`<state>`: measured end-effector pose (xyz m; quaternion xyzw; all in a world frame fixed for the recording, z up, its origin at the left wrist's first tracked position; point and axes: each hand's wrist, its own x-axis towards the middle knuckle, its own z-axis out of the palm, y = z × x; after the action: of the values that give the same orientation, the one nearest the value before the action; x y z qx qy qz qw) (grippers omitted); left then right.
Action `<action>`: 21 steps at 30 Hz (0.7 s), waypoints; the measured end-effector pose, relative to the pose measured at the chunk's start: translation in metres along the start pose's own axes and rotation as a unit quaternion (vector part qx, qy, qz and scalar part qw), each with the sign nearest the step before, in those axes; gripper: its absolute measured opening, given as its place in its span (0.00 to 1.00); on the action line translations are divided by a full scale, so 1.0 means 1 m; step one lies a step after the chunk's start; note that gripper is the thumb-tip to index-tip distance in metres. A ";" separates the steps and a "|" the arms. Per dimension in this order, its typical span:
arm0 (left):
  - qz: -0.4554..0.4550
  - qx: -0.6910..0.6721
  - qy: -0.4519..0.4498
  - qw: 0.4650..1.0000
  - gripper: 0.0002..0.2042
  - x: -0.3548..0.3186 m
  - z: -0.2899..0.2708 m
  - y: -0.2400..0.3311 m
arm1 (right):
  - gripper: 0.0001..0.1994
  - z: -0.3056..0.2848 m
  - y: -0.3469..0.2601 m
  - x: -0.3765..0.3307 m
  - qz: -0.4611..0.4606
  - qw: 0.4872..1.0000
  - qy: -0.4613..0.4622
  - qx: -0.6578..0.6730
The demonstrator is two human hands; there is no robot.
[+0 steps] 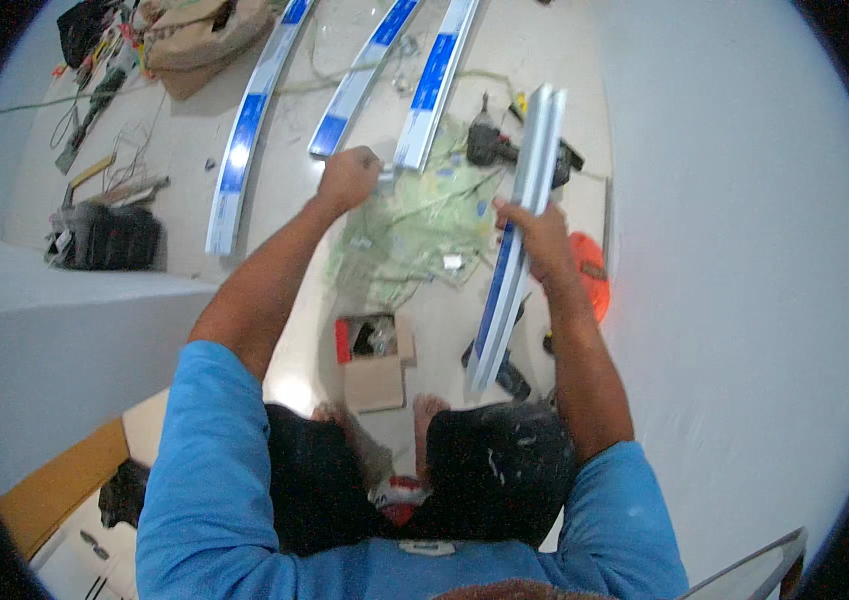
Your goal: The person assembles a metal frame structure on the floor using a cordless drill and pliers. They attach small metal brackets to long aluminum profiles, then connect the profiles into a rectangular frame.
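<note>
Item: metal channel strip (520,225), silver with a blue film band, long and narrow. It was held by the right hand (543,235), fingers wrapped closed around its middle; one end rose beyond the grip, the other ran down past the wrist toward the person's bare feet.

Left hand (347,178): closed in a fist around a small metallic piece (386,176), too small to identify. The fist stood to the left of the held strip, well apart from it.

Just beyond the left fist: three more strips (245,140) of the same kind, lying on the floor (195,160).

Between the two grips, below them: crumpled greenish sheeting (410,230).

Beyond the right grip: a dark power tool (490,145), partly hidden by the held strip.

Beside the right wrist: an orange object (593,275).

Beneath the forearms: an open cardboard box (375,355) with small parts.
</note>
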<state>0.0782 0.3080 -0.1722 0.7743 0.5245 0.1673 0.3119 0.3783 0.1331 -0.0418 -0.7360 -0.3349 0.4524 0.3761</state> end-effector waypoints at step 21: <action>-0.109 -0.181 -0.092 0.973 0.33 0.146 0.057 0.047 | 0.39 0.014 0.150 0.022 0.022 0.866 0.080 -0.493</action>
<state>0.2027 0.4124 -0.1936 0.6554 0.5360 0.1522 0.5099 0.3962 0.0806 -0.1841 -0.8661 -0.4674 0.1761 -0.0206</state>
